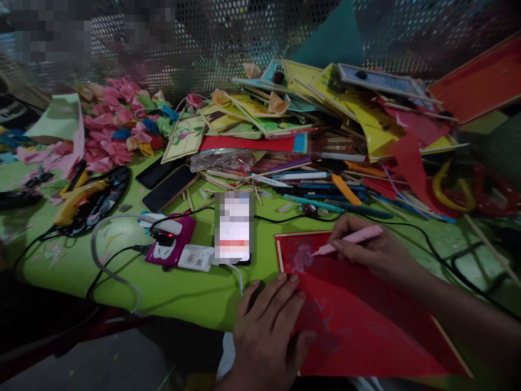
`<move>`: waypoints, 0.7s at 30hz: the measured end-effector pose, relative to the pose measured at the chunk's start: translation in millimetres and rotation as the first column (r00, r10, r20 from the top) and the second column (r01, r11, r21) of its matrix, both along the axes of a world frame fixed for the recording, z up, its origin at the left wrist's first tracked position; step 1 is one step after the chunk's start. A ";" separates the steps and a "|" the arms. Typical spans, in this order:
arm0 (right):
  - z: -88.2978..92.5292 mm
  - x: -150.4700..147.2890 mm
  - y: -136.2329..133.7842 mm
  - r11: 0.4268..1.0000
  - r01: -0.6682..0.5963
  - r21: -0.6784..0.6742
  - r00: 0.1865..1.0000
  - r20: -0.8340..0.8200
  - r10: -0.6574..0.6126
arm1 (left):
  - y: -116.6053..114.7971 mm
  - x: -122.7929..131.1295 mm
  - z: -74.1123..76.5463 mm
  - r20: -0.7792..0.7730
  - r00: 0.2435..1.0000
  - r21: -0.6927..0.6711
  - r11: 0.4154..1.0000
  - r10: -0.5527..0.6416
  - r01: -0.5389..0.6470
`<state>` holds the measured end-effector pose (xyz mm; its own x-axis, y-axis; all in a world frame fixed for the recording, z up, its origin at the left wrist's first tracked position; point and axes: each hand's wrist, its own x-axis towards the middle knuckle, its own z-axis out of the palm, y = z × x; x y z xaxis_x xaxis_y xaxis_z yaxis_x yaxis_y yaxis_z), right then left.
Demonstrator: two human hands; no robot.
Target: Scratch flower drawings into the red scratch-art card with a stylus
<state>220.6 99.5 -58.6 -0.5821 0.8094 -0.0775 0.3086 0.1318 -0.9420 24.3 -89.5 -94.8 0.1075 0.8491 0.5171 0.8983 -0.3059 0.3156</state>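
A red sheet (366, 326) edged with thin wooden sticks lies on the green table (195, 304) at the lower right. It bears a pink ladybug-like drawing (303, 257) near its upper left and faint outlines lower down. My right hand (362, 247) is closed around a pink marker (360, 235), whose tip meets the sheet beside the drawing. Spread over the sheet's left edge, my left hand (271, 326) lies palm down with fingers apart and nothing held.
A lit phone (234, 228) and a magenta power strip (183, 233) with cables sit left of the sheet. Behind are pens (301, 176), sticks, framed pictures (185, 136) and pink paper flowers (118, 119). A yellow glue gun (79, 201) lies far left, yellow-handled scissors (451, 190) at right.
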 end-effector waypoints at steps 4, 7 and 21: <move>1.0 0.3 0.5 1.000 0.003 0.011 1.000 0.009 -0.003 | -0.2 0.2 -1.0 0.000 1.000 0.008 1.000 0.003 -0.003; 0.6 1.1 0.5 1.000 -0.001 0.001 1.000 0.012 0.001 | -0.5 -0.1 -1.2 -0.001 1.000 0.010 1.000 0.010 -0.010; 0.1 -1.2 -1.1 1.000 -0.010 0.016 1.000 -0.003 0.010 | 0.5 -0.3 1.3 -0.009 1.000 0.004 1.000 -0.008 0.008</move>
